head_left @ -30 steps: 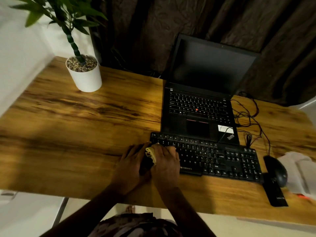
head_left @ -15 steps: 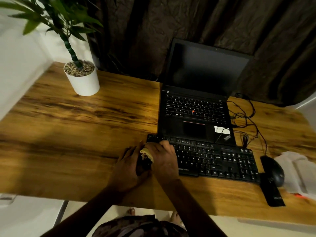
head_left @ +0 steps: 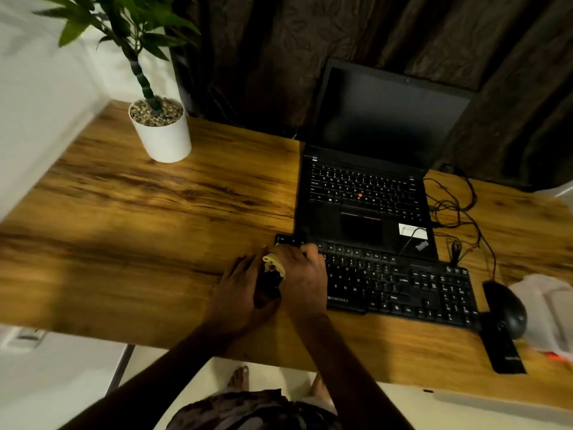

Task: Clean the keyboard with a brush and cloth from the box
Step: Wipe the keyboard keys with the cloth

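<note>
A black external keyboard lies on the wooden desk in front of an open laptop. My right hand rests over the keyboard's left end and grips a bunched yellow cloth, which sticks out by the thumb. My left hand holds the keyboard's left edge, thumb near the front corner and fingers flat on the desk beside it. The left keys are hidden under my hands. No brush shows.
A white potted plant stands at the back left of the desk. Right of the keyboard sit a black mouse, a flat black bar, tangled cables and a white box at the edge.
The view has shifted a little and risen slightly. My right hand with the cloth has crept toward the keyboard's top left rows; my left hand stays at the left edge.
</note>
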Demonstrator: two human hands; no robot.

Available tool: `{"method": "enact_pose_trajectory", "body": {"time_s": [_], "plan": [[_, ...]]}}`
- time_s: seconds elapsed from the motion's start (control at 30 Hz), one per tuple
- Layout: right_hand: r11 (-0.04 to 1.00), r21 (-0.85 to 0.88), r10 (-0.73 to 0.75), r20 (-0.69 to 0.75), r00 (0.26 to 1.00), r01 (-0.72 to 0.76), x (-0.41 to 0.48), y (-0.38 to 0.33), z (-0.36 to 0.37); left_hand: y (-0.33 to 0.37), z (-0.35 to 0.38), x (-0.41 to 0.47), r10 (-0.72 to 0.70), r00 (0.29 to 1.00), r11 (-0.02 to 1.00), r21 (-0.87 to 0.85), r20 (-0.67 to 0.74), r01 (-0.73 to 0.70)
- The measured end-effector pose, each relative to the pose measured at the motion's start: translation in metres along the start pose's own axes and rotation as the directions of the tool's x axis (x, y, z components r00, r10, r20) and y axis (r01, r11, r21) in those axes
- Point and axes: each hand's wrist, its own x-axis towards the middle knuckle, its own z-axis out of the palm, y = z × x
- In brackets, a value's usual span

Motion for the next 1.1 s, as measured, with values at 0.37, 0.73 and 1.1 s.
{"method": "enact_pose_trajectory", "body": {"time_s": [0.37, 0.73, 1.1], "plan": [[0.999, -0.029, 0.015, -0.137, 0.991, -0.020, -0.017, 0.023, -0.008, 0.004, 0.000, -0.004, 0.017, 1.000, 0.999, 0.031, -0.022, -0.016], [0.976, -0.102, 0.169, -0.192, 0.967, -0.191, -0.031, 0.071, -0.017, 0.004, 0.000, -0.005, 0.040, 0.998, 0.998, 0.041, -0.044, -0.038], [0.971, -0.132, 0.169, -0.194, 0.966, -0.197, -0.039, 0.093, -0.028, 0.005, 0.000, -0.005, 0.042, 0.999, 0.998, 0.040, -0.032, -0.041]]}}
